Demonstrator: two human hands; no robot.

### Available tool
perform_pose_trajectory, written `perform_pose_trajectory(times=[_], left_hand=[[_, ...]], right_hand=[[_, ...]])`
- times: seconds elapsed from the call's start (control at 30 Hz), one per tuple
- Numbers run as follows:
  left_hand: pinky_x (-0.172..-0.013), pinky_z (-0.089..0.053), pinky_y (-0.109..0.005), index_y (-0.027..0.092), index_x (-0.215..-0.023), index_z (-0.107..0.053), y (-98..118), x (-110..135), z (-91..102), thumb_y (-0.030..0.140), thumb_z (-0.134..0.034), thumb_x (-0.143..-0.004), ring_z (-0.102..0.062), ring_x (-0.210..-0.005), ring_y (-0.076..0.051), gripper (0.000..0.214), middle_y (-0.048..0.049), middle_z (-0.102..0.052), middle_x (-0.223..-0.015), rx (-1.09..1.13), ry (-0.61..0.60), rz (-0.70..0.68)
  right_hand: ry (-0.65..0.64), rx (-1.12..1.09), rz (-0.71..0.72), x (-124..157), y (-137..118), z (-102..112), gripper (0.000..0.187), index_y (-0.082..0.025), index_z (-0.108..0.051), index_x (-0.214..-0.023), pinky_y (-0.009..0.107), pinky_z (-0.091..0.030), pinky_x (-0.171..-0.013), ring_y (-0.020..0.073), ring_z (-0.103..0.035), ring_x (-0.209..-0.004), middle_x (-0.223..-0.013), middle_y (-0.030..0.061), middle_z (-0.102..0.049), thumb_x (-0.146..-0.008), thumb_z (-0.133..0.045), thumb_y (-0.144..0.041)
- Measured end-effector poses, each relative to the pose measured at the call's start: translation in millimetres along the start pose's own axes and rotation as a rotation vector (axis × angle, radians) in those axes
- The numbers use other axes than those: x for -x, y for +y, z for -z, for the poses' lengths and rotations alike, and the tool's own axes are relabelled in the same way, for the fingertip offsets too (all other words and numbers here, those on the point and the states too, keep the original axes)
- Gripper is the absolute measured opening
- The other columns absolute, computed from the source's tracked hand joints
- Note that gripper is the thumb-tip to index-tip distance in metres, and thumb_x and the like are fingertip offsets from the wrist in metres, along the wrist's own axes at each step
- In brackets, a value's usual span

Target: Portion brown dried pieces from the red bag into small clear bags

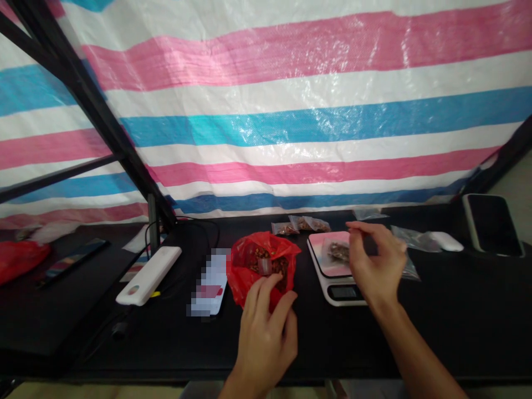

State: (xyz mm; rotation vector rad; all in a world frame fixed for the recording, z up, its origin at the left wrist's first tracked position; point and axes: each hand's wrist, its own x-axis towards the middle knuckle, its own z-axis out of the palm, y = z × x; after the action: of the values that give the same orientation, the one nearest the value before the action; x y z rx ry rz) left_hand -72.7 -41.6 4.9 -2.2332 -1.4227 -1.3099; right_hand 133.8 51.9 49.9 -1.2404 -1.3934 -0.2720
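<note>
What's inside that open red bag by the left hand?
Inside the red bag, small brown pieces and a small clear object show. The left hand covers part of the near side, and whatever lies beneath the top layer is hidden.

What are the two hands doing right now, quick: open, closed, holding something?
Left hand: loosely open at the red bag, thumb and forefinger apart.
Right hand: fingers bent over the scale; whether it holds anything cannot be told.

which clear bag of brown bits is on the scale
The bag on the scale, by the right hand; the other filled bags lie farther back on the table.
</note>
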Motion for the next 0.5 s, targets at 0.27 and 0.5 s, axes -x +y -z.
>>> perform_pose_trajectory(times=[0.27, 0.5], left_hand=[[-0.096, -0.054, -0.040, 0.023, -0.101, -0.067, 1.4, 1.0, -1.2, 0.003, -0.054, -0.089, -0.060, -0.113, -0.025, 0.027, -0.0077, -0.070, -0.116, 0.042, 0.001, 0.003], [-0.108, -0.042, -0.053, 0.021, -0.145, -0.049, -12.3, -24.5, -7.5, 0.022, -0.056, -0.097, -0.050, -0.134, -0.033, 0.048, -0.0082, -0.059, -0.150, -0.175, -0.191, 0.043]], right_hand=[[0.012, 0.019, -0.064, -1.4, 33.9, 7.7, 0.020, -0.021, -0.073, -0.084, 0.045, -0.044, -0.092, 0.0241, -0.069, -0.084, -0.084, 0.0054, -0.075, -0.092, -0.055, -0.023], [0.014, 0.012, -0.060, 2.6, 34.3, 6.0, 0.020, -0.022, -0.072, -0.079, 0.045, -0.045, -0.089, 0.0237, -0.068, -0.079, -0.080, 0.0039, -0.074, -0.089, -0.056, -0.023]])
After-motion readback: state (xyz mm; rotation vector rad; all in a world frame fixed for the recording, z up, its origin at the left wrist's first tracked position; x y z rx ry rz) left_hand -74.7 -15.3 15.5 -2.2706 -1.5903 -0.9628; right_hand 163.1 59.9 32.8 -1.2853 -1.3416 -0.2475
